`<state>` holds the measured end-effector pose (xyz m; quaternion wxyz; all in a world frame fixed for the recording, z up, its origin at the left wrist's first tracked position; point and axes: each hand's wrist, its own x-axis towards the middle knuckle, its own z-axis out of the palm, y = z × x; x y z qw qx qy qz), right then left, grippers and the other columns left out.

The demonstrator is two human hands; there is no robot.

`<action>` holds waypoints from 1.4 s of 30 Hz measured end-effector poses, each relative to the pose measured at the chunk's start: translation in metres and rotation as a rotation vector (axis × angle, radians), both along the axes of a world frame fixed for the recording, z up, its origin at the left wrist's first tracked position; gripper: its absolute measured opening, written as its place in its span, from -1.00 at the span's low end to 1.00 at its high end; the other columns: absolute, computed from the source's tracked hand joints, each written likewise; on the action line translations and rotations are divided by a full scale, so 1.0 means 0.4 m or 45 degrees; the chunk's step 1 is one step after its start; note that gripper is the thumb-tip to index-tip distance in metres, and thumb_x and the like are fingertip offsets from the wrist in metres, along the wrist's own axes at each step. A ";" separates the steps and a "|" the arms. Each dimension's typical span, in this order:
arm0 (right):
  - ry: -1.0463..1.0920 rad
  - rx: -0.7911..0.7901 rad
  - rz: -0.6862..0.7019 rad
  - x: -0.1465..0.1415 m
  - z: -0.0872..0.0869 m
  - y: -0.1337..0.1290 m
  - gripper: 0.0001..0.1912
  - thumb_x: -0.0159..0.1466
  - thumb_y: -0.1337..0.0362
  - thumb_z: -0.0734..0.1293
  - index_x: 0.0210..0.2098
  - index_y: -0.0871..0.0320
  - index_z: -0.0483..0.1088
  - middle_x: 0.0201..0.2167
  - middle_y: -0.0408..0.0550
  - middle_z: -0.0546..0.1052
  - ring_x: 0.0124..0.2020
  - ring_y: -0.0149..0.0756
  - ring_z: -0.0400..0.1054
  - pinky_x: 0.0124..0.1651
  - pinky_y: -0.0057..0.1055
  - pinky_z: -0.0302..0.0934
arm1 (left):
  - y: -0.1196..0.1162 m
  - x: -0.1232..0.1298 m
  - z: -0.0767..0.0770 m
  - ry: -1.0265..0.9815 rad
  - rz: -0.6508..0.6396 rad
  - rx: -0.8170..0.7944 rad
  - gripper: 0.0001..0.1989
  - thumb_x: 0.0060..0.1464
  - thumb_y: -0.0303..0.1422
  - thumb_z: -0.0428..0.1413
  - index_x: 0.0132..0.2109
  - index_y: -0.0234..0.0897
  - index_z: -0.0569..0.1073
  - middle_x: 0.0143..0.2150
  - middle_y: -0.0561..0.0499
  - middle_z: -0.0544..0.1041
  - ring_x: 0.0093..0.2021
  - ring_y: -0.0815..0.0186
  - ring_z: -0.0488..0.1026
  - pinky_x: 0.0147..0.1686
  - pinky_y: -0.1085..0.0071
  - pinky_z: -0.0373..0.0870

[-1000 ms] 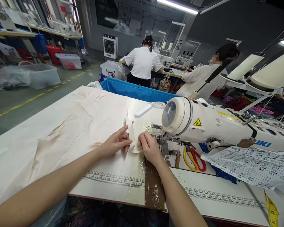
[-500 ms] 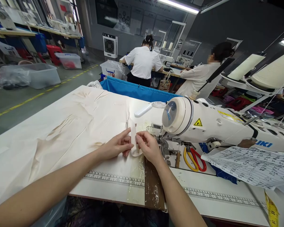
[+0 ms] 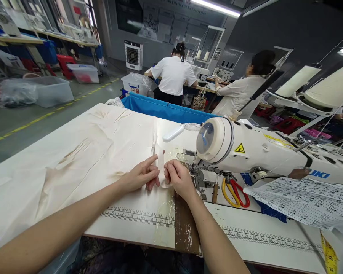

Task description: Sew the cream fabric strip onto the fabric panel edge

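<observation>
A narrow pale fabric strip [image 3: 160,161] stands between my two hands, its lower end curling near the table. My left hand [image 3: 144,175] has its thumb and fingers closed at the strip's left edge. At the strip's right edge, my right hand [image 3: 178,177] pinches with thumb and forefinger. Thin cream fabric [image 3: 82,148] with wrinkles spreads over the table to the left. Just right of my right hand is the needle area of a white sewing machine [image 3: 246,146].
Scissors with yellow and red handles [image 3: 236,192] and a wooden-handled tool [image 3: 215,193] lie right of my right hand. A white-handled object [image 3: 173,134] rests behind. Printed paper [image 3: 305,198] and a tape measure [image 3: 328,249] are at right. Two people work beyond a blue cloth bin [image 3: 165,108].
My right hand's fingers have curled in closer together, and my left fingers have shifted slightly at the strip. The person at the right has raised a hand and turned slightly.
</observation>
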<state>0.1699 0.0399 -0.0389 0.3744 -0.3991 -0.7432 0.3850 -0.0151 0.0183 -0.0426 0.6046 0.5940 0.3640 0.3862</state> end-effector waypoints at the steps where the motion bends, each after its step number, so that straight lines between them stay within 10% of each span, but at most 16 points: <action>1: 0.021 -0.019 -0.001 0.000 -0.002 0.001 -0.77 0.41 0.15 0.08 -0.31 0.07 0.25 -0.53 -0.20 0.39 -0.61 -0.38 0.28 -0.51 -0.42 0.21 | -0.001 0.000 0.000 -0.001 -0.008 -0.009 -0.21 0.27 -0.13 0.09 0.44 -0.32 -0.08 -0.45 0.04 0.50 -0.56 0.39 0.37 -0.50 0.43 0.31; 42: 0.084 0.019 -0.038 0.029 0.026 0.006 -0.77 0.39 0.17 0.14 -0.33 0.10 0.30 -0.51 -0.19 0.40 -0.56 -0.38 0.27 -0.44 -0.41 0.18 | -0.011 -0.010 -0.046 0.022 -0.360 -0.068 -0.13 0.31 -0.18 0.06 0.47 -0.15 -0.37 -0.35 -0.04 0.58 -0.59 0.44 0.40 -0.55 0.50 0.39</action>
